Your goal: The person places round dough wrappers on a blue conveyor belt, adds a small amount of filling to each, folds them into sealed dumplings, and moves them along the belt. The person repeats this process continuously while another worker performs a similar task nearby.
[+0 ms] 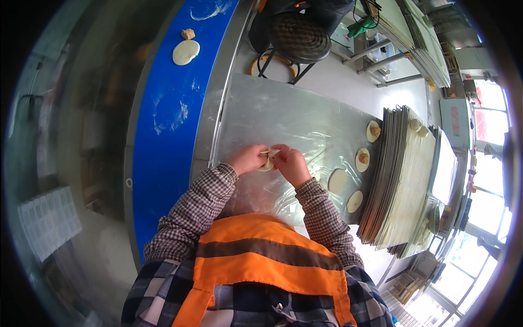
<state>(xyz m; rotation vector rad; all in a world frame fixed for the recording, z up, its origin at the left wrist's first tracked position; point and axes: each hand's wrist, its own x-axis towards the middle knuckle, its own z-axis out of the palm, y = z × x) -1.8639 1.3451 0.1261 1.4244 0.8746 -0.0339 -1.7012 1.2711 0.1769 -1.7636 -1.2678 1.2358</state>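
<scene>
Over the plastic-covered metal table, my left hand (248, 159) and my right hand (292, 164) meet at a pale piece of dough (265, 167). The fingers of both are closed on its edge, pinching it. Whether filling lies inside the dough cannot be made out. To the right of my right hand are two plain dough rounds (337, 181). Beyond them, two more carry brown lumps of filling (363, 158). On the blue conveyor belt (163, 141) at the left, a dough round (186, 53) rests beside another lump of filling (188, 34).
A tall stack of trays (397, 180) borders the table (261, 109) on the right, with small pale lumps on top. Past the table's far edge stands a dark round stool (299, 38). A metal rim (210, 120) runs between belt and table. White flour streaks the belt.
</scene>
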